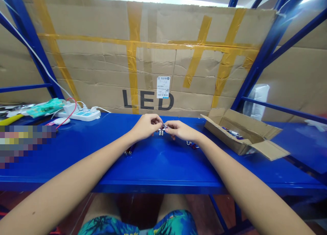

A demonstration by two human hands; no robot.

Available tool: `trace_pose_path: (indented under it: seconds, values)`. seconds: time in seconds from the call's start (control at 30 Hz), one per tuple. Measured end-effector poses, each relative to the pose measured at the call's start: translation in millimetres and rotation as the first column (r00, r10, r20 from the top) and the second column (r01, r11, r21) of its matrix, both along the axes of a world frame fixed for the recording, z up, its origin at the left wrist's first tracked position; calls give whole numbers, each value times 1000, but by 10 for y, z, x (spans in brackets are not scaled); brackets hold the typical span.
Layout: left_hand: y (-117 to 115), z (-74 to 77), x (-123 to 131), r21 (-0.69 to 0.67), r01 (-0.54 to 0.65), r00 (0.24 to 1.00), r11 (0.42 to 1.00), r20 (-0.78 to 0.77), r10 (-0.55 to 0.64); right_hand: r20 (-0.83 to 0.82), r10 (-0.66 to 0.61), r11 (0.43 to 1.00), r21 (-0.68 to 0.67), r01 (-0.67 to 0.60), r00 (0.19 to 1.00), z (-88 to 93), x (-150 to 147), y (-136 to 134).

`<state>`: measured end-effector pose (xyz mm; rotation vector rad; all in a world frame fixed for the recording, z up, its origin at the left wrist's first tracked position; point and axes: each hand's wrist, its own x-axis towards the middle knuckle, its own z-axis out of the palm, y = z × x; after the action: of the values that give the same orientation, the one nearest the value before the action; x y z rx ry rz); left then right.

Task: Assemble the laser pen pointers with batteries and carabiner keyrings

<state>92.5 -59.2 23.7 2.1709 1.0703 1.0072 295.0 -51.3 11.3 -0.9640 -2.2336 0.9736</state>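
At the middle of the blue table (pixel 163 163), my left hand (pixel 146 126) and my right hand (pixel 180 130) meet, thumbs and fingers pinched toward each other. Between the fingertips is a small shiny silver metal piece (pixel 164 125), too small to name. Just below it shows a cluster of small silver beads or balls (pixel 160 132); I cannot tell whether they are joined to the piece. Dark rods with silver ends (pixel 128 153) lie under my left forearm, partly hidden. Next to my right wrist is a small red, white and blue item (pixel 192 145), partly covered.
An open cardboard box (pixel 230 144) with silver and blue items inside stands to the right. At the back left lie a white power strip (pixel 85 114) with plugs and a green packet (pixel 46 107). A large cardboard sheet (pixel 102 64) closes off the back, between blue metal posts.
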Motion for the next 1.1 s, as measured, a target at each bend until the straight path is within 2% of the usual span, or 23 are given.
trace_pose_path:
  seconds: [0.17,0.33,0.47,0.57,0.8,0.87,1.0,1.1]
  values:
    - [-22,-22,29,54,10,1000,999,-26,-9,18,-47,982,186,43,999,-6,-40,-48]
    - [-20,-41,27,16,45,999,999,1,-45,-71,-82,968,230,97,994,-43,-55,-76]
    - [-17,-50,7,-15,92,996,996,14,-92,-44,-102,929,352,111,994,-17,-48,-102]
    - [-15,-63,-3,7,124,992,992,8,-124,-31,-102,914,391,106,994,3,-44,-119]
    - [-33,-95,13,56,126,992,990,8,-127,30,-95,859,507,67,995,5,-57,-121]
    - [-32,-93,14,60,136,991,989,7,-136,6,-109,848,522,90,994,-4,-54,-115]
    - [-13,-80,3,59,141,990,988,16,-142,-80,-117,882,450,141,990,-39,-55,-97]
    - [-3,-66,-9,59,137,990,989,16,-138,-142,-129,882,436,179,981,-50,-62,-86]
